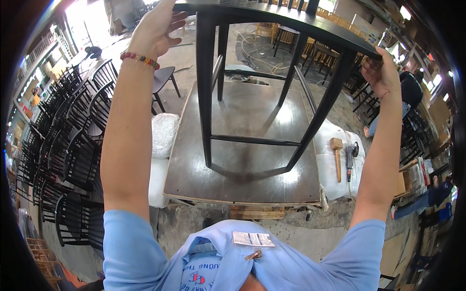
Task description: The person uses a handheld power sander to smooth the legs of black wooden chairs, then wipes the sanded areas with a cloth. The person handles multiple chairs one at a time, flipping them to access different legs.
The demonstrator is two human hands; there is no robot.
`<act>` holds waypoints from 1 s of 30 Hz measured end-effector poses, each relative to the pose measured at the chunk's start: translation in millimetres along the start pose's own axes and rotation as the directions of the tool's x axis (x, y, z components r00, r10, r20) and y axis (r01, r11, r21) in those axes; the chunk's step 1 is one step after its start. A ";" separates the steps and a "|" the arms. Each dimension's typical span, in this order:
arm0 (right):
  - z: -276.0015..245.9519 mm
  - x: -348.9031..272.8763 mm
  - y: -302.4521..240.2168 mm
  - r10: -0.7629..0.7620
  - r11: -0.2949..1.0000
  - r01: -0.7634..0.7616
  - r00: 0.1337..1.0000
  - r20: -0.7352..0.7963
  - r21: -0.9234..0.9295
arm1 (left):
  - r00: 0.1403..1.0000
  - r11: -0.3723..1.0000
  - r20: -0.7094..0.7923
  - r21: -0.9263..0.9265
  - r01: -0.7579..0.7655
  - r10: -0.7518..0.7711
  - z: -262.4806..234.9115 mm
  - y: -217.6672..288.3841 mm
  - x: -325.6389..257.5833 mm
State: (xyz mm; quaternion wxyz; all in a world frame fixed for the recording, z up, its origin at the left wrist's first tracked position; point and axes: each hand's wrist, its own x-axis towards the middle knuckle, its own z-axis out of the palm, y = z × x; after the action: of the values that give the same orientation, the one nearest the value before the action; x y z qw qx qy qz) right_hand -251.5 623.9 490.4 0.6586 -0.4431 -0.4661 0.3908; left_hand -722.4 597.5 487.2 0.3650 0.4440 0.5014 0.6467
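Note:
A tall black wooden chair [255, 140] stands upright on a dark, shiny board-topped table [238, 186] in front of me. Its seat [286, 17] is at the top of the view, with stretchers joining the legs below; most of the backrest is cut off. My left hand [162, 31], with a beaded bracelet at the wrist, is at the seat's left end, fingers stretched and apart, its upper part beyond the picture's edge. At the seat's right corner, my right hand [383, 72] grips the edge with fingers curled beneath it.
Right of the tabletop, a wooden mallet [336, 154] and a power tool [350, 157] lie on a white wrapped surface. A plastic-wrapped bundle [165, 133] sits at the left. Rows of black chairs [80, 160] line the left side. A person [411, 92] stands at the right.

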 end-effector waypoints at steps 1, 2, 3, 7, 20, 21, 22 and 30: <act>-5.0 0.4 -3.9 0.002 1.000 -0.003 1.000 -0.019 -0.030 | 0.996 0.997 0.054 -0.026 -0.069 0.070 12.6 1.8 -13.1; -8.9 0.7 -6.2 0.004 0.998 -0.006 0.999 -0.037 -0.061 | 0.994 0.997 0.082 -0.016 -0.073 0.074 19.3 1.5 -16.6; -10.6 -0.2 -6.7 0.005 0.999 -0.007 0.999 -0.041 -0.052 | 0.991 0.996 0.096 0.006 -0.089 0.088 21.1 5.2 -22.0; -6.4 -0.8 -6.3 0.020 1.000 -0.020 1.000 -0.004 -0.003 | 0.994 0.997 0.088 0.035 -0.072 0.069 21.0 9.6 -19.7; -8.5 4.5 1.1 -0.028 0.999 0.028 0.999 0.028 -0.029 | 1.000 1.000 -0.013 -0.009 -0.012 0.012 18.7 9.2 -1.3; -9.0 4.1 2.1 -0.034 0.999 0.034 0.999 -0.015 -0.018 | 0.999 0.999 -0.006 -0.015 -0.045 0.045 23.4 6.0 0.8; -10.7 3.7 1.9 -0.042 0.999 0.041 0.997 -0.061 -0.009 | 0.999 0.999 0.008 -0.015 -0.050 0.050 29.3 4.0 3.8; -80.2 -53.6 107.2 0.056 0.996 -0.029 0.944 0.324 -0.087 | 0.915 0.965 0.341 0.065 -0.253 0.217 -32.0 -11.8 62.3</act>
State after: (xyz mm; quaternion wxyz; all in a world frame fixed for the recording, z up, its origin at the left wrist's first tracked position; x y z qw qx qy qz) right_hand -199.3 589.0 360.6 0.5454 -0.4087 -0.5743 0.4535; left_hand -773.3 647.0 485.3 0.3389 0.6225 0.4100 0.5741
